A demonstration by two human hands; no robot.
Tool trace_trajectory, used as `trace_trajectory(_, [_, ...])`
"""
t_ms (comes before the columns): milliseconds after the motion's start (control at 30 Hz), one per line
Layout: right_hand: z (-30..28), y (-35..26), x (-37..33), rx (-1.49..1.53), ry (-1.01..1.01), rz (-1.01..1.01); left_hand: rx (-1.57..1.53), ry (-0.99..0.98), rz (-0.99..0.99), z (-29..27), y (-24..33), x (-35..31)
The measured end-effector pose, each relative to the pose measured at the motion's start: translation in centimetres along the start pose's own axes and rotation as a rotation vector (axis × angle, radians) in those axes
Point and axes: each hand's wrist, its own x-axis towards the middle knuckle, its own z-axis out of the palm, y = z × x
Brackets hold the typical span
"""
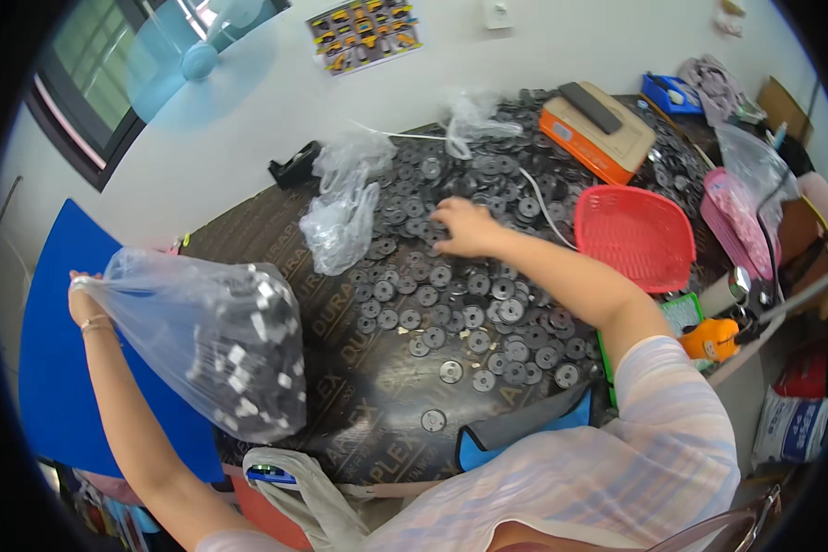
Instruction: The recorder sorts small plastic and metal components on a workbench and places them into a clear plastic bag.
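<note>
Gathered at its mouth, a see-through plastic bag [193,340] hangs from my left hand [83,283], which is closed on it at the left edge of the table. Dark and white small parts fill the bag's lower half. My right hand [465,228] is stretched out over a wide heap of dark round discs with centre holes [474,317]. Its thumb and fingers are apart and curved, and I see nothing between them. Some discs lie singly toward me, such as a grey disc [433,420] near the front edge.
Crumpled plastic bags [340,216] lie left of the heap. On the right are a red basket [637,239], an orange-and-beige scale [598,133] and a green tray [681,317]. A grey-and-blue cloth pouch [524,428] rests at the front edge. A blue board [55,368] stands at the left.
</note>
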Motion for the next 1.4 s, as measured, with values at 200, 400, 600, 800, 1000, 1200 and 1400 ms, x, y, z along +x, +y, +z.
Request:
trace_trajectory(200, [-2.8,2.3,6.7,-0.258,-0.088,0.108,0.140,-0.056,0.014,6.0,-4.6,-2.5])
trace_trajectory(400, [0.0,3.3,6.4,-0.525,-0.268,0.189,0.744,-0.203,0.008,7.4,-7.5,-7.9])
trace_trajectory(600, [-2.2,3.0,4.4,-0.327,-0.785,-0.091,1.595,-0.611,0.431,14.0,-2.0,-17.1])
trace_trajectory(800, [-4.2,2.1,14.0,-0.059,-0.475,-0.129,1.379,-1.293,0.684,22.1,-5.7,-33.0])
trace_trajectory(1000, [-0.7,3.8,21.8,-0.161,-0.086,0.051,1.443,-1.354,0.141,24.9,-20.7,-36.4])
trace_trajectory(1200, [-4.0,-1.6,21.3,0.648,0.196,-0.399,1.464,-1.041,0.002,21.0,-28.9,-31.6])
trace_trajectory(1400, [-10.0,-5.3,18.4,1.099,0.058,-0.275,1.091,-0.548,-0.313,19.8,-27.2,-29.4])
